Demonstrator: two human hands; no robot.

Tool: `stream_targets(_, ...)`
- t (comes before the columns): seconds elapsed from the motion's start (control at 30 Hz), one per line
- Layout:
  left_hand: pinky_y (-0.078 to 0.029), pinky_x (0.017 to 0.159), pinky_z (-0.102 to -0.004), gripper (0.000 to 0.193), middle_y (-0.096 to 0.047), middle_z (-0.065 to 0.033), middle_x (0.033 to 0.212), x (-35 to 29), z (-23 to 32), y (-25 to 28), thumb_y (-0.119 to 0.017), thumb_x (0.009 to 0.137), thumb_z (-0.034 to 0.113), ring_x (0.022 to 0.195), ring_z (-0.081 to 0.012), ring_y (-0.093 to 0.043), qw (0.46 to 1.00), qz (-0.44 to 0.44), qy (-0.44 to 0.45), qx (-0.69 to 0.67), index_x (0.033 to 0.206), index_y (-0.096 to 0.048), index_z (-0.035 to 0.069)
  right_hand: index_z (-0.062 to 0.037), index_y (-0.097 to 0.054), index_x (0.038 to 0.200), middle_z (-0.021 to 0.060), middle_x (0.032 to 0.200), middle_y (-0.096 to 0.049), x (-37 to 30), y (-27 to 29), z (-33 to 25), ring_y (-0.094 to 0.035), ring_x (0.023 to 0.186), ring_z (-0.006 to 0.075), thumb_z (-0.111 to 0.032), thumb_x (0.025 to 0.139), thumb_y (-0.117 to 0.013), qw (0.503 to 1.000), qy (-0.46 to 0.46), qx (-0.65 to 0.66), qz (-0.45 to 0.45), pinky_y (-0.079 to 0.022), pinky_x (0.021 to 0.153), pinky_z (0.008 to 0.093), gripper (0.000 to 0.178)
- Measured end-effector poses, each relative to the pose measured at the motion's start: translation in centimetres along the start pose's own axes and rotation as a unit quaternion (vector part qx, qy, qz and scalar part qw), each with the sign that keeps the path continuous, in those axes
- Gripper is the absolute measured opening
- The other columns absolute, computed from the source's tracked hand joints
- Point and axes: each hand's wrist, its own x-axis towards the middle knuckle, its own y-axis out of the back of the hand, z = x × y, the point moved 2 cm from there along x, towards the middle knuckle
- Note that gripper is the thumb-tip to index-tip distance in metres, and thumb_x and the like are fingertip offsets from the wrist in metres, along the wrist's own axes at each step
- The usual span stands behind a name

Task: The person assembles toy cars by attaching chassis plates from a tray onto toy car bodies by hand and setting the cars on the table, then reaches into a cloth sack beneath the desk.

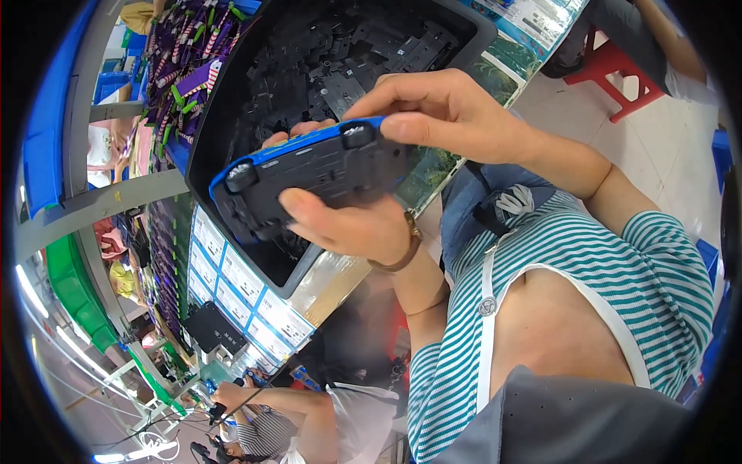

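A blue toy car [309, 166] is held up and tilted, its black underside and wheels facing me. My left hand [363, 228], with a band on its wrist, grips it from below: the thumb lies over the underside and fingertips show beyond the far blue edge. My right hand [448, 112] pinches the car's right end, thumb against the blue edge and forefinger bent above it. Part of that forefinger's contact is hidden. Behind the car stands a large black bin [209, 131] holding many flat black plastic parts [340, 66].
Printed sheets [251, 294] lie under glass on the bench, near a dark box [212, 329]. Beyond the bin is a heap of purple, green and striped pieces [189, 73]. A co-worker [286, 421] sits at lower left; a red stool [618, 77] stands at upper right.
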Motion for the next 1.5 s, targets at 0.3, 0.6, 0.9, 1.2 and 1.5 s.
stream_targets(0.3, -0.051, 0.084, -0.0368, 0.058, -0.055, -0.0156, 0.105, 0.7, -1.7, 1.6, -0.046, 0.092, 0.045, 0.093, -0.0257, -0.058, 0.998, -0.008, 0.056, -0.040, 0.120, -0.044, -0.005, 0.0009, -0.055, 0.126, 0.0049, 0.110, -0.062, -0.2, -0.7, 0.1, -0.055, 0.102, 0.0091, -0.019, 0.096, -0.056, 0.996, -0.089, 0.019, -0.011, -0.045, 0.089, 0.0253, 0.036)
stream_targets(0.6, -0.052, 0.087, -0.0366, 0.059, -0.056, -0.0178, 0.110, 0.5, -2.1, 1.5, -0.044, 0.095, 0.047, 0.101, -0.0260, -0.059, 0.998, -0.044, 0.033, -0.002, 0.125, -0.043, -0.004, 0.0025, -0.054, 0.125, 0.0083, 0.114, -0.060, -0.5, -0.3, 0.7, -0.055, 0.106, 0.0111, -0.011, 0.094, -0.058, 0.998, -0.040, 0.045, -0.006, -0.046, 0.091, 0.0257, 0.034)
stream_targets(0.9, -0.055, 0.085, -0.0373, 0.059, -0.055, -0.0217, 0.112, 0.2, -2.4, 1.0, -0.044, 0.097, 0.044, 0.100, -0.0275, -0.059, 0.999, -0.022, 0.023, 0.013, 0.128, -0.039, -0.005, -0.0011, -0.049, 0.132, 0.0094, 0.124, -0.054, -1.0, -1.1, 1.1, -0.056, 0.112, 0.0166, -0.008, 0.088, -0.065, 0.999, -0.039, -0.003, 0.025, -0.049, 0.094, 0.0286, 0.047)
stream_targets(1.2, -0.055, 0.087, -0.0378, 0.062, -0.053, -0.0208, 0.119, 0.1, -1.6, -0.1, -0.043, 0.097, 0.047, 0.104, -0.0294, -0.060, 0.996, 0.020, -0.019, 0.080, 0.128, -0.039, -0.007, -0.0008, -0.051, 0.129, 0.0082, 0.118, -0.057, -1.0, -1.3, 0.5, -0.058, 0.108, 0.0157, -0.012, 0.090, -0.064, 0.999, -0.008, 0.011, 0.044, -0.051, 0.090, 0.0280, 0.042)
stream_targets(1.5, -0.051, 0.088, -0.0356, 0.048, -0.059, -0.0170, 0.110, 0.4, -1.2, 1.7, -0.048, 0.096, 0.037, 0.099, -0.0256, -0.060, 0.999, 0.018, 0.043, -0.025, 0.124, -0.047, -0.003, -0.0005, -0.051, 0.129, 0.0067, 0.118, -0.057, -1.1, -1.0, 0.2, -0.057, 0.105, 0.0126, -0.012, 0.087, -0.067, 0.999, -0.030, -0.009, 0.029, -0.050, 0.089, 0.0263, 0.047)
